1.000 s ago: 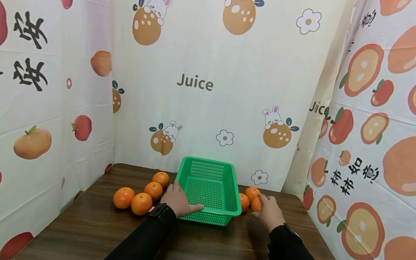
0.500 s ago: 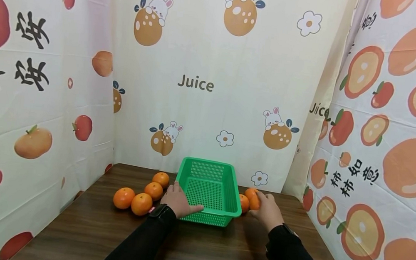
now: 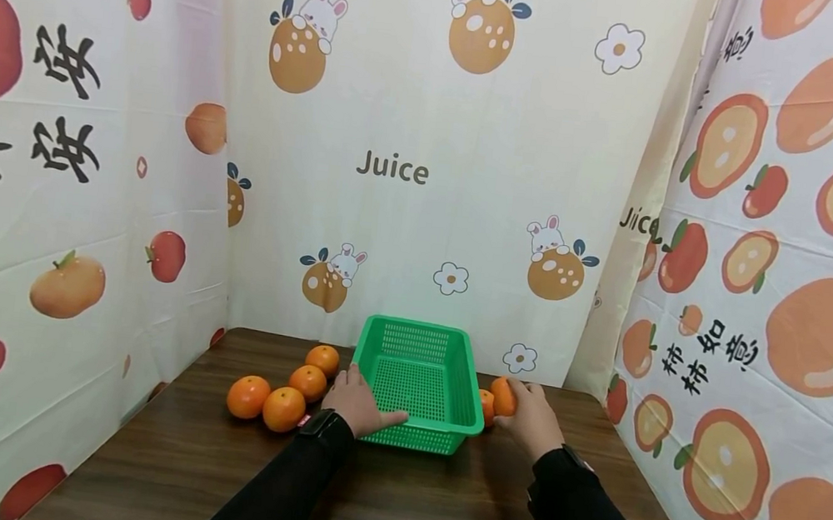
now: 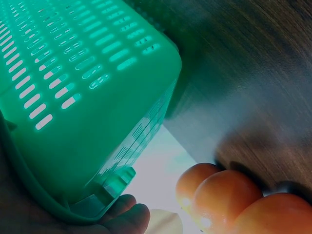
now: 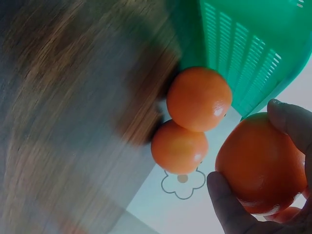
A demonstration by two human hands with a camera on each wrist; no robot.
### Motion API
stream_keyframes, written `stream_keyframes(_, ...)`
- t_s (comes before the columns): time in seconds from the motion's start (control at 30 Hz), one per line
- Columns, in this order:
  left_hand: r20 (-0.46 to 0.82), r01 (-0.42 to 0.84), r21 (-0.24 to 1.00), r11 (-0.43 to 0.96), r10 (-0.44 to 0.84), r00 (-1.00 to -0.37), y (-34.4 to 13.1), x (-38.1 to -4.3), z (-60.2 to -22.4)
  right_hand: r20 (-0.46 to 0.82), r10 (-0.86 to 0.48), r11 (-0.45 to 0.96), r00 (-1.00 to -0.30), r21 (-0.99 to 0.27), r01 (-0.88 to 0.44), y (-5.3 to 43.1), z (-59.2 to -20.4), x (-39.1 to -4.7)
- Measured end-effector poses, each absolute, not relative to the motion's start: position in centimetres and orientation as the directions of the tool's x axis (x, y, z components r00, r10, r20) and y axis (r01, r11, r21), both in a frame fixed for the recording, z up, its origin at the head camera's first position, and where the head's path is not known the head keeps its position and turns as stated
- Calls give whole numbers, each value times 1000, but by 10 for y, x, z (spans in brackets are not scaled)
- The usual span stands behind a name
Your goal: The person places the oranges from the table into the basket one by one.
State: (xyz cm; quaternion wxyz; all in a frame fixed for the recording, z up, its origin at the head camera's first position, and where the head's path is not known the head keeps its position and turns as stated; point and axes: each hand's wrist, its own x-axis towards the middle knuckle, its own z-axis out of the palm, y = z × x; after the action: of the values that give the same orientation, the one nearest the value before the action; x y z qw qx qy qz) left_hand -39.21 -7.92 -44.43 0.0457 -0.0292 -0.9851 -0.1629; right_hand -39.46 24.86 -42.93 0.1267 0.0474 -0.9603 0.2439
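The green plastic basket (image 3: 407,434) stands on the table with no fruit inside. My left hand (image 3: 353,402) rests on its front left corner, fingers along the left rim and thumb stretched over the front rim. Part of that hand shows under the rim in the left wrist view. My right hand (image 3: 534,422) grips a mandarin (image 5: 258,163) between thumb and fingers, to the right of the basket. Two more mandarins lie beside the basket's right wall in the right wrist view, a nearer one (image 5: 200,99) and a smaller-looking one (image 5: 179,146).
Several mandarins (image 3: 283,409) lie in a loose group left of the basket, close to my left hand. Printed cloth (image 3: 404,234) hangs behind the dark wooden table (image 3: 408,502), with more cloth on both sides.
My right hand has taken hold of a mandarin and moved slightly left and up with it, toward the basket. The left hand and basket hold still.
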Motion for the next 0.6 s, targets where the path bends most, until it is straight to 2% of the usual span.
stream_keyframes(0.6,113,81,305,949,48,-992,-79,-388,-442,307,-42,879,-951,-440,-181,235,-420,-393)
